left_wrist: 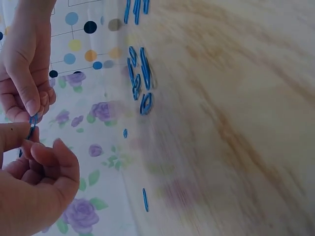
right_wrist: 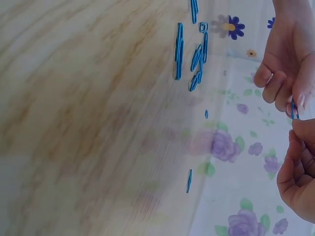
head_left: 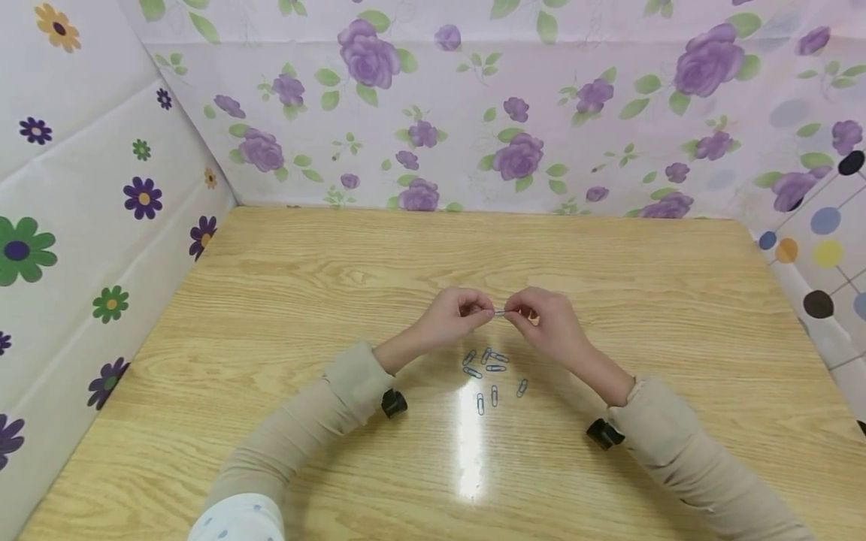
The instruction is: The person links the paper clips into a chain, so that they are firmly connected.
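Note:
Above the table, both hands meet at a small blue paper clip [head_left: 500, 312]. My left hand [head_left: 455, 314] pinches it from one side between thumb and finger. From the other side, the thumb and finger of my right hand [head_left: 549, 321] grip it too. In the left wrist view the blue paper clip [left_wrist: 33, 123] shows between the fingertips, and a bit of blue wire [left_wrist: 20, 153] pokes out below the left fingers; I cannot tell if it is a second clip. In the right wrist view the clip [right_wrist: 295, 110] spans the two hands' fingertips.
Several blue paper clips [head_left: 496, 368] lie in a loose cluster just nearer than the hands, with three more, one being this clip [head_left: 495, 396], closer still. Flower-patterned cloth [head_left: 419, 135] stands behind the wooden table [head_left: 338, 248]. Black devices [head_left: 394, 403] sit by both wrists.

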`<state>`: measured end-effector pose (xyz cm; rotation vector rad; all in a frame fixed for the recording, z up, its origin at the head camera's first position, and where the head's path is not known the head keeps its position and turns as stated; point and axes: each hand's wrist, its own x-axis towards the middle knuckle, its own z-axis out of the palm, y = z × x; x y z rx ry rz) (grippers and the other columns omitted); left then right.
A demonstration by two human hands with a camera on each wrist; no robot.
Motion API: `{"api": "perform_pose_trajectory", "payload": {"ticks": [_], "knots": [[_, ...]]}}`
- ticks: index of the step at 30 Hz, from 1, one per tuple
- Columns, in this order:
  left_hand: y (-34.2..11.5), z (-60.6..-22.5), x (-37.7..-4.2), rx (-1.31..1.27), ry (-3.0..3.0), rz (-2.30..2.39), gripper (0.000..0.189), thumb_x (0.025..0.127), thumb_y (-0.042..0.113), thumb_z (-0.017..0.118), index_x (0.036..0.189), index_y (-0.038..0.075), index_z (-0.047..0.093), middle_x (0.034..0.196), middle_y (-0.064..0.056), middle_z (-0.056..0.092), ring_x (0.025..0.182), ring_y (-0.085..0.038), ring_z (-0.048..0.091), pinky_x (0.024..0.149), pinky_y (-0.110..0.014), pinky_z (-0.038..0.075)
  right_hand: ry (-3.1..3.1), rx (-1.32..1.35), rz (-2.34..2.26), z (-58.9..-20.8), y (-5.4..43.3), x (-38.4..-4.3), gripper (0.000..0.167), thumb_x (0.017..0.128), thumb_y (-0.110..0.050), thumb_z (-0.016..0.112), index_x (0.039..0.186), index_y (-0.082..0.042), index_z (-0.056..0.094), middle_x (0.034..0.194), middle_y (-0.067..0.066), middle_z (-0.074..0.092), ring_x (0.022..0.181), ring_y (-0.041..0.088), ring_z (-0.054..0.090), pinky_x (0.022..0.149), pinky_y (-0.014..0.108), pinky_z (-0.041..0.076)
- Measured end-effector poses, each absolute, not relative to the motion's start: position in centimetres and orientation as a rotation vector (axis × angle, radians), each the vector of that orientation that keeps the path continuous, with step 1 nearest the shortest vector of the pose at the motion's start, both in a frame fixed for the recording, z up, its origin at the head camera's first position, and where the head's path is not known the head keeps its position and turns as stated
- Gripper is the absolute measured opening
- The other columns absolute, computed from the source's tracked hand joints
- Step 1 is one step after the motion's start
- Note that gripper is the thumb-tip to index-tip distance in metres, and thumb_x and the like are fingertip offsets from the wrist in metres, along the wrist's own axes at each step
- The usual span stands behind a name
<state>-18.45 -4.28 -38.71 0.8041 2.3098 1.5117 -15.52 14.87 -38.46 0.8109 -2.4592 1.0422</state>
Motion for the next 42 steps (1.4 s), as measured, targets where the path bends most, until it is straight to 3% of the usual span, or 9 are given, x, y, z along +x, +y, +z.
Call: {"api": "perform_pose_trajectory", "payload": {"ticks": [7, 25, 34, 42], "knots": [[-4.7, -38.7, -18.4, 0.792, 2.436, 1.453, 0.010, 0.087, 0.004, 0.057, 0.089, -0.003, 0.063, 0.074, -0.004, 0.057, 0.065, -0.012, 0.046, 0.059, -0.019, 0.040, -2.604, 0.684, 1.004, -38.7, 17.0, -17.4, 0.004, 0.078, 0.002, 0.067, 0.082, 0.001, 0.066, 0.074, 0.008, 0.064, 0.062, 0.016, 0.054, 0.055, 0.031, 0.044], [-5.2, -38.8, -18.8, 0.751, 2.431, 1.503, 0.013, 0.089, 0.007, 0.055, 0.090, -0.003, 0.062, 0.073, -0.002, 0.055, 0.067, -0.012, 0.048, 0.060, -0.020, 0.040, -3.028, 0.646, 0.909, -40.6, 18.7, -23.0, 0.017, 0.079, -0.005, 0.067, 0.095, -0.001, 0.069, 0.082, 0.010, 0.062, 0.073, 0.022, 0.053, 0.066, 0.036, 0.044], [-5.3, -38.5, -18.8, 0.733, 2.367, 1.516, 0.014, 0.090, 0.006, 0.054, 0.092, -0.006, 0.060, 0.083, -0.021, 0.059, 0.068, -0.012, 0.052, 0.060, -0.021, 0.044, -3.114, 0.674, 0.909, -41.1, 18.3, -23.7, 0.002, 0.080, -0.005, 0.067, 0.080, -0.004, 0.069, 0.079, 0.006, 0.062, 0.076, 0.021, 0.051, 0.070, 0.037, 0.043], [-5.4, -38.3, -18.8, 0.720, 2.357, 1.540, 0.010, 0.091, 0.005, 0.053, 0.088, 0.000, 0.061, 0.076, -0.010, 0.058, 0.068, -0.016, 0.054, 0.058, -0.022, 0.045, -3.133, 0.699, 0.902, -41.2, 18.1, -23.3, 0.008, 0.083, -0.005, 0.064, 0.076, -0.004, 0.062, 0.073, 0.004, 0.057, 0.068, 0.019, 0.049, 0.064, 0.032, 0.042]]}}
